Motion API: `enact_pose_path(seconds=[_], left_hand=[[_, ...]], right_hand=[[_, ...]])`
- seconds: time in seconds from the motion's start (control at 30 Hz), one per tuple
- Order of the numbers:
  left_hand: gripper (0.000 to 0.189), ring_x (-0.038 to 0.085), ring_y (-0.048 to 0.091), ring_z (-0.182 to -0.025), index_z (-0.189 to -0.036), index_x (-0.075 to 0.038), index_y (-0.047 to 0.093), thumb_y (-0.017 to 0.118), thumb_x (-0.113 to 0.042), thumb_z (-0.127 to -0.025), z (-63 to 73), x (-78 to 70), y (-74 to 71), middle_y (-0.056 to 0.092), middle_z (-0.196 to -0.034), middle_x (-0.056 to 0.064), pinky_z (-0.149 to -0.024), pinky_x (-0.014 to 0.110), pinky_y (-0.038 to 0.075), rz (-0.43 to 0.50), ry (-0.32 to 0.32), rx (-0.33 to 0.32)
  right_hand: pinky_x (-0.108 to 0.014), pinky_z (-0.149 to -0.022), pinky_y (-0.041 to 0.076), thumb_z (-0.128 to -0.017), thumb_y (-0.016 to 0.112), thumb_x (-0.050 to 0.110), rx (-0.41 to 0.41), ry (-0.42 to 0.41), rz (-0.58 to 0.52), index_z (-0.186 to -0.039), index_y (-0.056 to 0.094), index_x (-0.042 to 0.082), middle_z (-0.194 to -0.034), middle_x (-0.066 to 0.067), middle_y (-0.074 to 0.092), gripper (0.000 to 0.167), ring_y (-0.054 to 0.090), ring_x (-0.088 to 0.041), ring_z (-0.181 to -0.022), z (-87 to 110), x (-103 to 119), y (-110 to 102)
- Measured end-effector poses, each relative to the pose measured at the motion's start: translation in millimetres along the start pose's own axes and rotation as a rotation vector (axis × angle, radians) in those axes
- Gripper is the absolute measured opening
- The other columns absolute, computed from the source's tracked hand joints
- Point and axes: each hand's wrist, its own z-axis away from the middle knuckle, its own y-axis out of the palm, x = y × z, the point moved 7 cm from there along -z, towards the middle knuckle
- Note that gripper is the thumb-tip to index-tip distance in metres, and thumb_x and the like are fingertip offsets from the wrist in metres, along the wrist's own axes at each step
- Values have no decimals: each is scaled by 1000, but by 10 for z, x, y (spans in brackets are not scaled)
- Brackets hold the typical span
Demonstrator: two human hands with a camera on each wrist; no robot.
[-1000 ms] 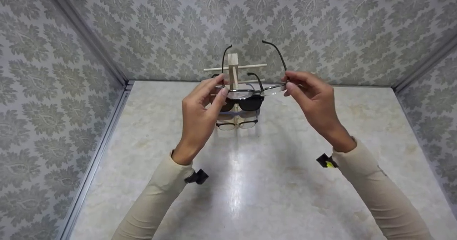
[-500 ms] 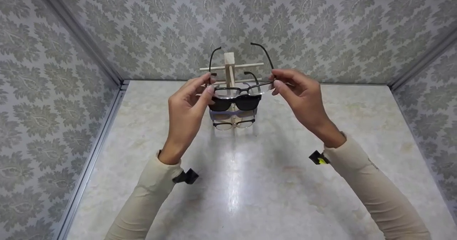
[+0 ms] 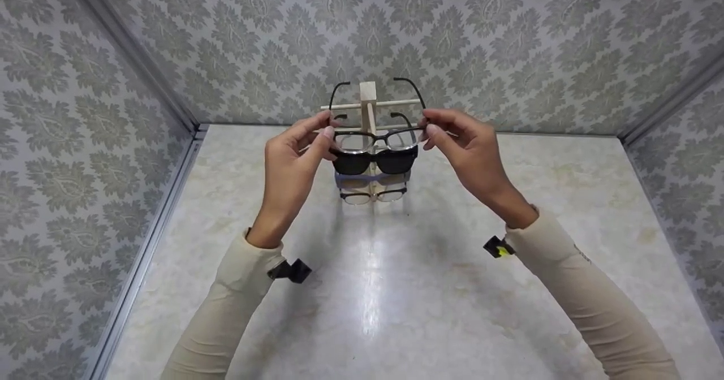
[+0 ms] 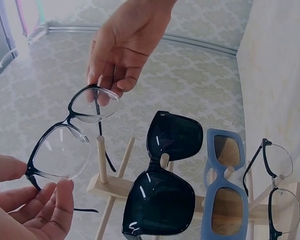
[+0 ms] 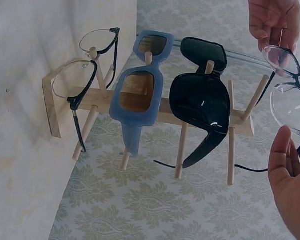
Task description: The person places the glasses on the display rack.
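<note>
Between both hands is a pair of eyeglasses (image 3: 380,139) with a black upper frame and clear lenses, temples spread toward the back wall. My left hand (image 3: 294,165) pinches it at the left hinge, and my right hand (image 3: 472,156) pinches the right hinge. The eyeglasses stand off the top pegs of a wooden display stand (image 4: 110,186), beyond its top end in both wrist views. Lower on the stand hang black sunglasses (image 5: 200,102), blue-framed sunglasses (image 5: 136,97) with brown lenses, and half-rim glasses (image 5: 82,80) at the bottom.
The stand rises from a pale marbled table (image 3: 396,289) near the patterned back wall (image 3: 396,29). Wooden pegs (image 5: 231,155) stick out on both sides and in front of its post. A patterned side wall (image 3: 68,171) with a metal edge runs along the left.
The eyeglasses have turned from slanted to nearly level and shifted left, squared up before the stand. Both hands have moved left with them, and the temple tips now appear lower, beside the post top.
</note>
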Motion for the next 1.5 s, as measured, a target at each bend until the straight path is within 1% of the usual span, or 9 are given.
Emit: enact_pose_path(seconds=[0.17, 0.33, 0.57, 0.73, 1.0, 1.17, 1.3, 1.4, 1.5], left_hand=[[36, 24, 76, -91, -142, 8, 69, 70, -3, -108, -46, 89, 1, 78, -126, 17, -81, 34, 65, 27, -50, -3], [36, 23, 76, -89, -142, 9, 68, 69, -4, -108, -89, 176, 13, 78, -126, 20, -80, 34, 65, 68, -97, -3], [38, 21, 76, -89, -143, 11, 66, 68, -5, -109, -108, 252, 8, 78, -127, 21, -79, 33, 65, 82, -122, 6], [38, 20, 76, -88, -144, 10, 66, 68, -7, -109, -112, 297, -2, 78, -128, 21, -80, 33, 65, 74, -142, 3], [38, 23, 76, -89, -144, 10, 66, 68, -7, -110, -114, 365, -17, 76, -129, 25, -81, 34, 65, 69, -154, -1], [39, 24, 77, -91, -145, 10, 66, 68, -7, -110, -99, 374, -21, 77, -128, 20, -82, 34, 65, 71, -159, -9], [39, 23, 77, -90, -144, 9, 66, 68, -8, -110, -97, 383, -22, 76, -129, 23, -82, 34, 65, 74, -156, -14], [42, 24, 76, -92, -148, 6, 65, 68, -13, -111, -89, 382, -33, 75, -133, 23, -82, 34, 65, 35, -138, -4], [47, 25, 76, -97, -154, 0, 62, 67, -22, -113, -57, 375, -77, 74, -135, 18, -81, 34, 64, -59, -102, 3]], right_hand=[[-37, -86, 64, -109, 66, 1, -17, 49, 0, -135, 73, -6, -121, -20, 77, 28, 75, -26, -95, -28, -78, 0], [-36, -86, 64, -109, 67, 3, -23, 69, 2, -136, 74, -5, -119, -16, 77, 28, 75, -26, -94, -52, -178, -3], [-36, -86, 64, -110, 67, 4, -32, 95, 2, -136, 74, -4, -118, -15, 76, 28, 75, -26, -95, -56, -255, 15], [-36, -86, 64, -110, 67, 5, -31, 101, 3, -136, 74, -4, -119, -15, 76, 28, 75, -26, -95, -43, -290, 34], [-38, -87, 64, -111, 67, 6, -16, 109, -7, -137, 73, -5, -117, -16, 76, 29, 75, -27, -96, -35, -339, 68], [-38, -87, 64, -111, 66, 6, -12, 112, -9, -138, 72, -5, -117, -18, 75, 30, 75, -28, -95, -34, -344, 78], [-38, -87, 64, -111, 67, 7, -8, 104, -8, -139, 72, -5, -117, -20, 75, 30, 75, -28, -96, -42, -349, 76], [-38, -89, 64, -112, 66, 8, -6, 83, 19, -143, 69, -4, -118, -20, 75, 34, 74, -29, -97, -39, -336, 63], [-35, -92, 63, -112, 65, 9, -17, 62, 55, -148, 66, -3, -119, -19, 74, 38, 74, -27, -99, -8, -313, 30]])
